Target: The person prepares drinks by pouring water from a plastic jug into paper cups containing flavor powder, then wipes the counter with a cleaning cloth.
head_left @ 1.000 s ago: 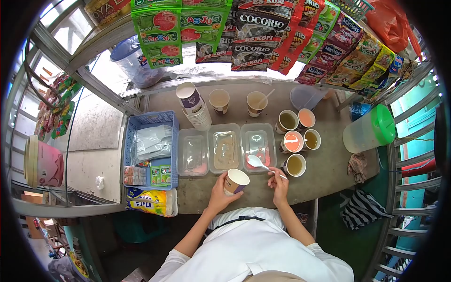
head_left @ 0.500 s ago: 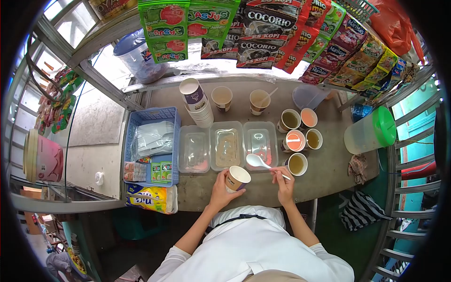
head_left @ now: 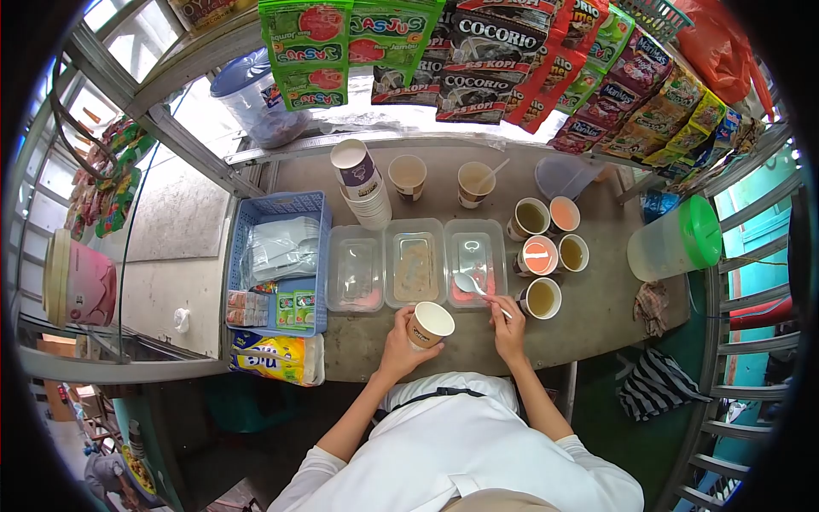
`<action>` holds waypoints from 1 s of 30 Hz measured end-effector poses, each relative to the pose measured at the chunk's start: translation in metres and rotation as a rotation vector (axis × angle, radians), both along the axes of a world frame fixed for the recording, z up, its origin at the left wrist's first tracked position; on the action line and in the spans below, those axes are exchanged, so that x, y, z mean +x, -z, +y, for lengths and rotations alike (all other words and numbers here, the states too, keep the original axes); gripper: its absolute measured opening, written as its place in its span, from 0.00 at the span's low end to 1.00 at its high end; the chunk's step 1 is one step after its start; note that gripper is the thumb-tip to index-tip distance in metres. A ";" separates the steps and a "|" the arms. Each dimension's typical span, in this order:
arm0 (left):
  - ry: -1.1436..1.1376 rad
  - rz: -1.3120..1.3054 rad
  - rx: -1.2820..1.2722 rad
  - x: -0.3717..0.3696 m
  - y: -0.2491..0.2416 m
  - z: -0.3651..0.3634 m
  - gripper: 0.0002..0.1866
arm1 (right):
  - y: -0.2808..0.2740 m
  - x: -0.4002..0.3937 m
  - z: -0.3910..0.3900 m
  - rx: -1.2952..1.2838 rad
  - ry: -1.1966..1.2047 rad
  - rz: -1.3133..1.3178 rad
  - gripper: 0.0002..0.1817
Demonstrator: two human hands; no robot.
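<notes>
My left hand (head_left: 404,348) is wrapped round a paper cup (head_left: 431,324), held upright with its mouth tilted a little toward me. In my right hand (head_left: 508,328) is a white spoon (head_left: 469,284), its bowl over the front part of the right clear container (head_left: 475,239), where some pink stuff (head_left: 482,282) lies. To the left of it are a middle container (head_left: 415,225) with a brownish content and a left container (head_left: 356,256) with a little pink in it.
Several filled cups (head_left: 540,299) stand right of the containers. Behind are a cup stack (head_left: 358,179) and two cups. A blue basket (head_left: 322,282) is at left, a green-lidded jug (head_left: 657,252) at right. Sachets (head_left: 486,51) hang overhead.
My right hand has moved slightly left, and the spoon's bowl has turned and dipped toward the right container. My left hand still holds the cup in nearly the same place.
</notes>
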State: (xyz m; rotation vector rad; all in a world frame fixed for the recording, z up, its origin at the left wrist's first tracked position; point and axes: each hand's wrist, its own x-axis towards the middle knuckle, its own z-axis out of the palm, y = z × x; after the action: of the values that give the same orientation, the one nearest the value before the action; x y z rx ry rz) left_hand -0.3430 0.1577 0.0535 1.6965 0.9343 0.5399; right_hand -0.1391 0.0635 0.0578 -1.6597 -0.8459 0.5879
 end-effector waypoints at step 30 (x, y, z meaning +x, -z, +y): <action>0.118 0.153 -0.067 0.004 -0.006 0.005 0.46 | -0.024 -0.001 -0.030 0.075 -0.147 0.488 0.18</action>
State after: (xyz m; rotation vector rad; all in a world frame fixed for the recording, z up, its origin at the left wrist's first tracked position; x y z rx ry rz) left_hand -0.3385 0.1628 0.0597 1.7376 0.9439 0.3003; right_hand -0.1404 0.0335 0.0819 -1.3110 -0.6221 1.0020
